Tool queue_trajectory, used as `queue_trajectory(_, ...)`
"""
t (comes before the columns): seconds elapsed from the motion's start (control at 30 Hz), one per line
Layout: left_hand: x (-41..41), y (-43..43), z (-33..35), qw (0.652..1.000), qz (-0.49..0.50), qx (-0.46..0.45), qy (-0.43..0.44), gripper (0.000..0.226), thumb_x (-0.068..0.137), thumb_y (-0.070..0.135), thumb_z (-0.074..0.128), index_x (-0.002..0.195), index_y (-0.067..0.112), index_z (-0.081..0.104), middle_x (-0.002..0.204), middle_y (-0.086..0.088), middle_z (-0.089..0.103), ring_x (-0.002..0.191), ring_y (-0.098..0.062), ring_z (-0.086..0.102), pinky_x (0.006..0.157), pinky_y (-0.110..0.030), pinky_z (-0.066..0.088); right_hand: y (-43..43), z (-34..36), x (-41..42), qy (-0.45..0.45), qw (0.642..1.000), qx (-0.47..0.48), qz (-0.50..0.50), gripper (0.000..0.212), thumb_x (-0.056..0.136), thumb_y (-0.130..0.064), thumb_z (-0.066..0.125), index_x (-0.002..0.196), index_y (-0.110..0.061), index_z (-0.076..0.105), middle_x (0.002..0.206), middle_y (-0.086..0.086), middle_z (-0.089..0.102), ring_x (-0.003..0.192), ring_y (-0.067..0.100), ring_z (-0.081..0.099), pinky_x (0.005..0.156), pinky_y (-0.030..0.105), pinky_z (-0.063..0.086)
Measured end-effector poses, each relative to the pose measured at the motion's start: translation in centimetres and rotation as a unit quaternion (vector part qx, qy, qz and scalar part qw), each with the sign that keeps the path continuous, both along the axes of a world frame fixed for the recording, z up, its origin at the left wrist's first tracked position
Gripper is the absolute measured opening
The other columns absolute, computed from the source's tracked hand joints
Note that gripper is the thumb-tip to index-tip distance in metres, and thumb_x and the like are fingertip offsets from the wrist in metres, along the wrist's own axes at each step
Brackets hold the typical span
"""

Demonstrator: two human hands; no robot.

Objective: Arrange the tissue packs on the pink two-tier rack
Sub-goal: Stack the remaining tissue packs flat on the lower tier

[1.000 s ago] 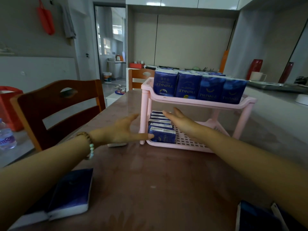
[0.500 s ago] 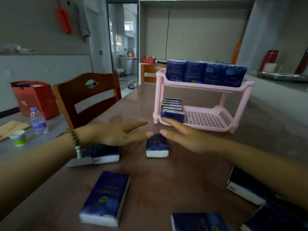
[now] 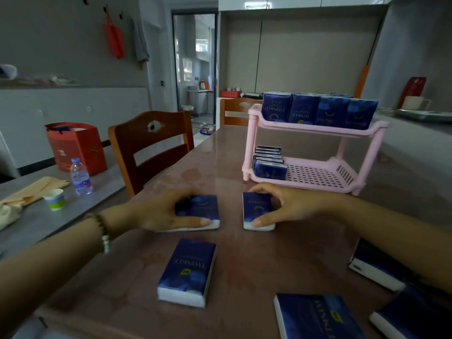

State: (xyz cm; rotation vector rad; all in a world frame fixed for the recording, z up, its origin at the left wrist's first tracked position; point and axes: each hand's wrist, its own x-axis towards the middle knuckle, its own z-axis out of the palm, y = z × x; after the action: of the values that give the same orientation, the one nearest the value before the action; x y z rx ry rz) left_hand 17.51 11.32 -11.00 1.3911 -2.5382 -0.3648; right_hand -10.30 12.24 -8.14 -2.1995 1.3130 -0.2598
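Observation:
The pink two-tier rack (image 3: pixel 318 127) stands on the brown table ahead and to the right. Its top tier holds a full row of dark blue tissue packs (image 3: pixel 318 111). Several packs (image 3: pixel 269 162) stand at the left end of the bottom tier. My left hand (image 3: pixel 156 211) grips a flat tissue pack (image 3: pixel 203 206) on the table. My right hand (image 3: pixel 291 204) grips another pack (image 3: pixel 256 211) beside it, thumb on its near edge. More loose packs lie closer to me: one in the middle (image 3: pixel 188 270), one at the bottom (image 3: pixel 318 316), two at the right (image 3: pixel 376 267).
A wooden chair (image 3: pixel 151 145) stands at the table's left side, a second chair (image 3: pixel 234 113) behind the rack. On the grey side surface at left are a water bottle (image 3: pixel 80 176), a paper cup (image 3: pixel 55 198) and a red gift bag (image 3: pixel 75 145).
Both hands have drawn back from the rack's bottom tier toward me and closed on two packs lying on the table. The view has tilted down, showing more loose packs.

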Motion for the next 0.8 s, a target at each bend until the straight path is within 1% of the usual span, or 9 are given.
queue_trajectory(0.07,-2.5,0.0,0.8,0.997,-0.021,0.067,0.038,0.059,0.074,0.058,0.063,0.124,0.033,0.045,0.111,0.016,0.055,0.099,0.0,0.056,0.081,-0.013,0.045,0.1,-0.1,-0.9,-0.036,0.999,0.025,-0.012,0.069,0.072,-0.028,0.079,0.128,-0.028,0.039,0.125,-0.008,0.053,0.111,0.008,0.058,0.097,0.027,0.049)
queue_trajectory(0.17,-6.4,-0.5,0.9,0.987,-0.074,0.069,0.129,0.054,0.075,0.031,0.075,0.119,0.025,0.045,0.11,0.014,0.057,0.101,-0.002,0.059,0.079,-0.01,0.049,0.3,0.0,-2.6,-0.143,0.987,0.064,-0.036,0.058,0.075,-0.004,0.074,0.119,-0.024,0.043,0.121,-0.003,0.057,0.103,0.009,0.064,0.084,0.024,0.055)
queue_trajectory(0.27,-8.8,-1.6,0.8,0.98,-0.104,0.065,0.159,0.058,0.071,0.026,0.08,0.119,0.024,0.047,0.113,0.012,0.059,0.103,-0.003,0.059,0.083,-0.011,0.049,0.6,-0.2,-4.7,-0.244,0.966,0.049,-0.072,0.05,0.076,0.011,0.066,0.111,-0.021,0.05,0.112,-0.002,0.062,0.09,0.003,0.067,0.072,0.017,0.055)
queue_trajectory(0.37,-10.5,-2.1,1.4,0.971,-0.13,0.11,0.167,0.064,0.072,0.027,0.079,0.126,0.025,0.044,0.114,0.019,0.056,0.106,0.003,0.054,0.087,-0.008,0.045,0.9,-0.3,-6.4,-0.306,0.945,0.034,-0.108,0.048,0.076,0.013,0.064,0.11,-0.019,0.052,0.108,-0.002,0.064,0.093,0.007,0.065,0.073,0.017,0.055)
queue_trajectory(0.47,-11.7,-2.1,2.0,0.961,-0.132,0.155,0.189,0.06,0.076,0.037,0.072,0.128,0.028,0.043,0.122,0.011,0.056,0.113,-0.001,0.054,0.096,-0.017,0.046,1.1,-0.6,-6.7,-0.343,0.93,0.027,-0.131,0.044,0.076,0.011,0.065,0.107,-0.017,0.053,0.107,0.003,0.066,0.086,0.002,0.067,0.075,0.018,0.055)
queue_trajectory(0.53,-12.3,-1.9,2.2,0.952,-0.127,0.178,0.214,0.055,0.081,0.04,0.063,0.13,0.028,0.04,0.121,0.012,0.054,0.107,0.002,0.055,0.085,-0.007,0.047,1.2,-1.0,-6.4,-0.343,0.928,0.022,-0.145,0.043,0.074,0.004,0.07,0.106,-0.016,0.05,0.108,0.004,0.066,0.088,0.006,0.068,0.078,0.023,0.056)
queue_trajectory(0.6,-12.8,-1.5,2.0,0.945,-0.129,0.19,0.233,0.057,0.086,0.03,0.063,0.134,0.024,0.033,0.12,0.012,0.054,0.104,0.004,0.056,0.079,-0.002,0.047,1.4,-1.5,-5.8,-0.31,0.938,0.009,-0.158,0.046,0.071,-0.01,0.077,0.104,-0.019,0.047,0.111,0.006,0.066,0.096,0.013,0.066,0.084,0.029,0.056)
queue_trajectory(0.7,-13.0,-1.0,2.0,0.935,-0.15,0.195,0.254,0.061,0.083,0.008,0.066,0.131,0.012,0.028,0.125,0.0,0.057,0.111,-0.008,0.061,0.086,-0.02,0.054,1.6,-1.5,-5.4,-0.3,0.942,0.013,-0.153,0.048,0.074,-0.013,0.076,0.11,-0.016,0.044,0.106,0.003,0.067,0.093,0.009,0.066,0.079,0.021,0.055)
queue_trajectory(0.8,-12.8,-1.1,3.2,0.948,-0.167,0.145,0.231,0.056,0.078,0.003,0.071,0.117,0.002,0.03,0.121,-0.013,0.058,0.108,-0.02,0.063,0.087,-0.037,0.055,1.7,-0.8,-5.7,-0.35,0.928,0.022,-0.127,0.047,0.079,-0.009,0.07,0.118,-0.016,0.045,0.106,-0.002,0.068,0.095,0.009,0.066,0.077,0.02,0.054)
